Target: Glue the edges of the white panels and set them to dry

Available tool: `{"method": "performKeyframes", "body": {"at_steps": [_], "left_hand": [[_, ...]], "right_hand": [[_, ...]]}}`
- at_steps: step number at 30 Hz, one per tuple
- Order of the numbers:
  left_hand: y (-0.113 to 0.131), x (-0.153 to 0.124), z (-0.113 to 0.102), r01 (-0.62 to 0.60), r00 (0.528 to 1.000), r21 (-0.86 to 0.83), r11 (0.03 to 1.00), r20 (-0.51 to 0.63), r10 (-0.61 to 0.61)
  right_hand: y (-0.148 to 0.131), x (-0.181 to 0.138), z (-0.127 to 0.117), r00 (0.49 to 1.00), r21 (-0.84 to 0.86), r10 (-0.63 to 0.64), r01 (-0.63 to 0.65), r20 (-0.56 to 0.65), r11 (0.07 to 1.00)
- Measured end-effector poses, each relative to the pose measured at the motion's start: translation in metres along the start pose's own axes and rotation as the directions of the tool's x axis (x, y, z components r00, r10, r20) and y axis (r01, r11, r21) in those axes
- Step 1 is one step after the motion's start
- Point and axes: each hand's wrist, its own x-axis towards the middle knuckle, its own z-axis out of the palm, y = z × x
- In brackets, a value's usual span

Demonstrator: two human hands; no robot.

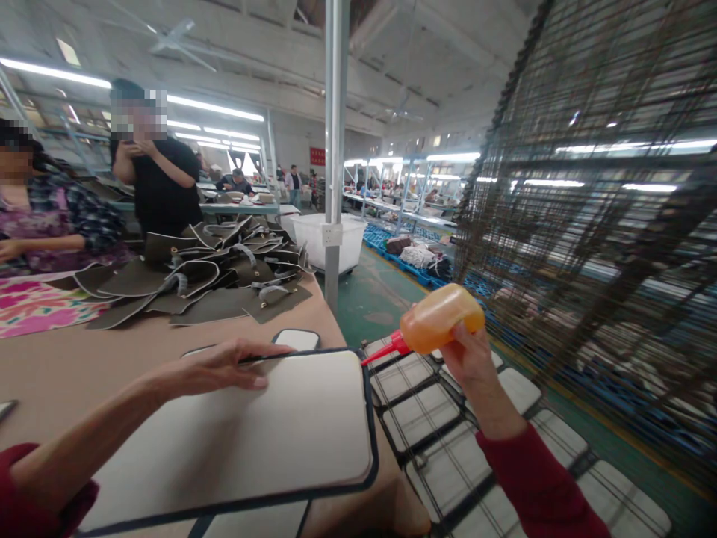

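My left hand (238,364) grips the far edge of a large white panel (269,433) with dark edging, its thumb on the white face and its fingers behind the rim. The panel is tilted over the table. In my right hand (470,359) is a squeeze bottle (440,320) of amber liquid, held tipped down to the left. The bottle's red nozzle (386,348) points at the panel's far right corner, its tip at the dark edging. Whether liquid is coming out is too small to tell. Another white panel (258,523) lies underneath, and a smaller one (296,340) sits just beyond.
Dark fabric pieces (224,261) are heaped on the tan table (184,345). A wire rack with white panels (423,415) stands at right, below raised wire racks (594,179). A post (331,261) and a white bin (314,243) stand beyond. Two people are at left.
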Motion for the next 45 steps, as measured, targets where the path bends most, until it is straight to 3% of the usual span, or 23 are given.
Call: {"method": "performKeyframes", "body": {"at_steps": [4,9,14,19,26,32,37,45], "left_hand": [[0.002,-0.003,0.002,-0.029,1.0,0.054,0.998,0.014,0.028],[0.007,-0.013,0.008,-0.027,0.983,0.184,0.983,0.183,-0.007],[0.012,-0.021,0.016,0.091,0.99,0.011,0.996,0.111,-0.092],[0.013,-0.022,0.018,0.239,0.962,-0.067,0.969,0.15,-0.227],[0.005,-0.02,0.011,0.109,0.988,-0.019,0.994,0.11,-0.106],[0.002,-0.018,0.0,-0.072,0.965,0.316,0.946,0.262,-0.014],[0.003,-0.022,-0.001,-0.108,0.941,0.364,0.925,0.337,-0.022],[-0.001,-0.022,-0.002,-0.124,0.962,0.385,0.915,0.271,0.017]], "right_hand": [[-0.004,-0.005,0.004,0.999,-0.001,0.014,-0.014,0.029,1.0],[-0.008,-0.01,0.004,0.998,0.007,0.051,-0.051,0.049,0.999],[-0.011,-0.016,0.005,0.996,0.02,0.073,-0.074,0.048,0.997],[-0.014,-0.022,0.007,0.992,0.01,0.112,-0.112,0.052,0.994],[-0.012,-0.025,0.003,0.988,-0.057,0.121,-0.116,0.095,0.992],[-0.012,-0.028,-0.003,0.984,-0.099,0.119,-0.106,0.135,0.989],[-0.012,-0.028,-0.006,0.981,-0.112,0.108,-0.091,0.159,0.989],[-0.011,-0.031,-0.008,0.989,-0.098,0.102,-0.091,0.108,0.991]]}}
